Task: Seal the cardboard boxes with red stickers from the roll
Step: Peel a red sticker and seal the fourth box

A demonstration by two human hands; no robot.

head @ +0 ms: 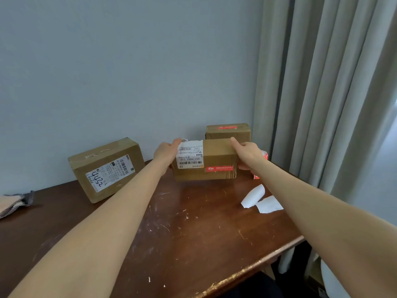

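Note:
A cardboard box (217,157) with a white shipping label and a red sticker (219,169) on its near face is held between both hands just above the table's far side. My left hand (166,152) grips its left end. My right hand (247,152) grips its right end, index finger lying along the top edge. Behind it a second box (228,131) with a red sticker on top sits against the wall. A third box (106,168) with a label marked 4452 lies at the left. The red sticker roll (265,155) is partly hidden behind my right wrist.
Two white backing-paper strips (261,200) lie on the dark wooden table (182,229) at the right. A folded cloth (15,203) rests at the left edge. Grey curtains (322,93) hang beyond the table's right edge. The wall runs close behind the boxes.

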